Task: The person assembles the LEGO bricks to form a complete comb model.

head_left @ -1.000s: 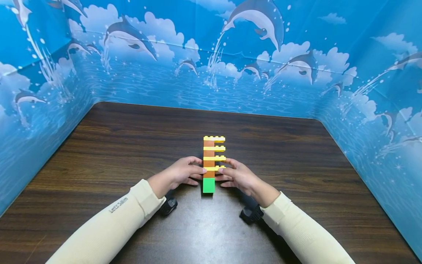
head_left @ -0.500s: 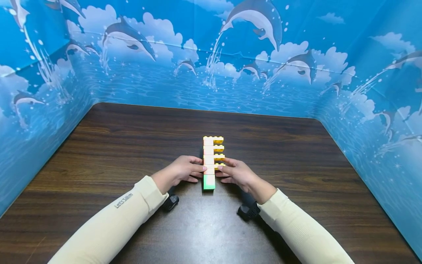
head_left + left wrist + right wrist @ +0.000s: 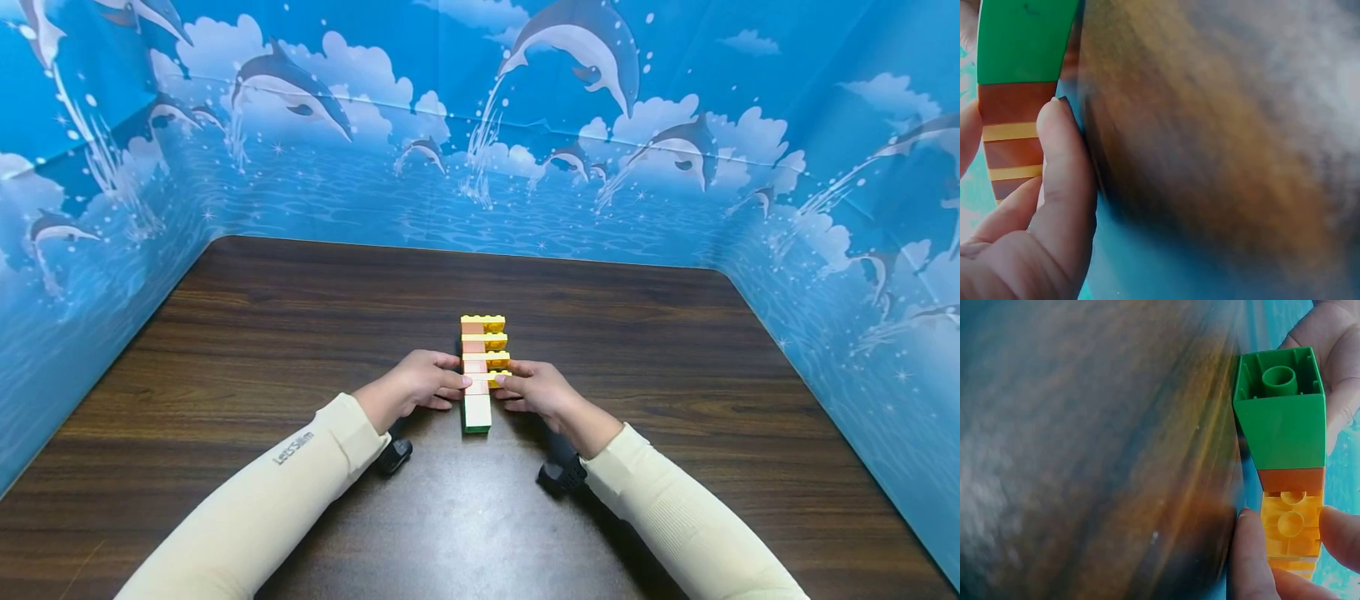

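Observation:
A stack of toy building bricks [image 3: 472,347] lies between both hands in the head view. It has a green brick [image 3: 1288,431] at the near end, then orange bricks alternating with thin yellow bricks [image 3: 497,341] that jut to the right. My left hand [image 3: 423,380] holds the stack's left side, thumb on the lower orange part. From the right, my right hand [image 3: 542,393] pinches the nearest yellow brick between thumb and fingers. The hollow underside of the green brick faces the right wrist camera. Glare whitens its upper face in the head view.
A dark wood-grain table [image 3: 300,283] spreads under the hands. Blue dolphin-print cloth [image 3: 375,167] walls it at the back and on both sides. Black wrist cameras [image 3: 561,475] hang below the cream sleeves [image 3: 277,483].
The brick stack has tilted in both hands: glare has come onto its orange and green faces, and the hollow undersides of the yellow bricks now show. Both hands have shifted slightly with it.

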Tool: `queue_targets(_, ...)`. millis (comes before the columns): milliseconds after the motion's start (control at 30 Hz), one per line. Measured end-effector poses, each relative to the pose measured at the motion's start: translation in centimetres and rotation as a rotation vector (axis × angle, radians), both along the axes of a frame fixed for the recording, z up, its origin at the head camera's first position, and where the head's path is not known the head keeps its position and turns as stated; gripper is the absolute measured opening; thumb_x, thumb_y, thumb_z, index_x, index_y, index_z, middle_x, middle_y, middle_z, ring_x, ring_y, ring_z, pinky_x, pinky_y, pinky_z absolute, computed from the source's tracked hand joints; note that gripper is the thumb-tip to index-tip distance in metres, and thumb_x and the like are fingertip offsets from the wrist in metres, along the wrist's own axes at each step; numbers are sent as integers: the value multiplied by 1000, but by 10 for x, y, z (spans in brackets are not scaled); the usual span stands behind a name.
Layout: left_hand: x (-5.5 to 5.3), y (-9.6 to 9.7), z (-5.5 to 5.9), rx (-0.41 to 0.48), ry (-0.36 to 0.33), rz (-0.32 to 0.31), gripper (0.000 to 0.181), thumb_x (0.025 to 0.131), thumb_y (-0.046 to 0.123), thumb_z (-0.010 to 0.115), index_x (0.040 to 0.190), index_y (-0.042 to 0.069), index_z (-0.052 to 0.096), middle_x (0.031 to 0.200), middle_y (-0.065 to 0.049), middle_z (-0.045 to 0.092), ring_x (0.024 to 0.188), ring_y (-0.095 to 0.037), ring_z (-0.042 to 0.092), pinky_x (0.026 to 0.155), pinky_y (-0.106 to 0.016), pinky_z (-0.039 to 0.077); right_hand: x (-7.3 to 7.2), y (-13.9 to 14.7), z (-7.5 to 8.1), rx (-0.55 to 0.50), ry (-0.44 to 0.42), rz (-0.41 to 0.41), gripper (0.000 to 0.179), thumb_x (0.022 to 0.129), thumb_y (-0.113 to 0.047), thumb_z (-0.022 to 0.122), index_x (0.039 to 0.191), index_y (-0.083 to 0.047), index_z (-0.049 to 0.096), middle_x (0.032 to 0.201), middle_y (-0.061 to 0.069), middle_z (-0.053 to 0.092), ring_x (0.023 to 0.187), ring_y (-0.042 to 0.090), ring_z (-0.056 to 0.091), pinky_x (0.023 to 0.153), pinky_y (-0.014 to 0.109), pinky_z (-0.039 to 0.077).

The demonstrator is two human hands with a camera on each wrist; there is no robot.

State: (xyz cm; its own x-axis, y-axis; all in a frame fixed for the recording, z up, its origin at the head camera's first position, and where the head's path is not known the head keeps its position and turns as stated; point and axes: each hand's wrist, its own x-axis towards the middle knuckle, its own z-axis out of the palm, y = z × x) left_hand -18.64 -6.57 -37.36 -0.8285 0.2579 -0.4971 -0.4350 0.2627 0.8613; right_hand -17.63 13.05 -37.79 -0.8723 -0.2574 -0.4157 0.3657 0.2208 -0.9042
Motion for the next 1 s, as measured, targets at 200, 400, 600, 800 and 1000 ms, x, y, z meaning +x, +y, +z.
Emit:
queue_targets(200, -1, 2, 3, -24, 4, 4, 60, 92, 7, 63, 144, -6, 36, 132, -25, 54, 108, -31, 64, 79, -36, 56, -2, -2, 1, 51, 16, -8, 47, 99, -9, 52, 142, 6, 40, 128, 26, 57, 103, 27, 64, 92, 42, 50)
queue_targets(400, -3, 4, 5, -56, -5, 27, 58, 92, 5, 63, 144, -4, 38, 135, -24, 53, 112, -31, 61, 77, -35, 56, -5, -3, 1, 115, 21, 3, 46, 99, -10, 52, 140, 8, 42, 128, 25, 57, 107, 31, 62, 88, 41, 52)
queue_targets(600, -4, 6, 5, -62, -8, 20, 58, 92, 5, 62, 144, -4, 38, 134, -23, 54, 113, -31, 60, 75, -34, 56, -6, -1, -1, 137, 15, 12, 49, 99, -13, 53, 140, 9, 40, 132, 27, 54, 111, 35, 60, 89, 41, 52)
queue_targets(800, -5, 6, 3, -85, 5, 1, 60, 92, 4, 62, 145, -2, 36, 134, -22, 54, 112, -30, 61, 75, -34, 56, -7, 1, 2, 180, 16, 45, 50, 99, -15, 54, 140, 10, 39, 132, 27, 54, 110, 34, 61, 88, 41, 53)
queue_targets(1000, -5, 7, 1, -96, 15, -5, 60, 92, 5, 63, 145, -2, 37, 131, -21, 57, 109, -29, 63, 71, -33, 56, -9, 2, 5, 202, 5, 63, 47, 97, -13, 57, 136, 11, 45, 126, 25, 58, 104, 32, 64, 85, 40, 54)
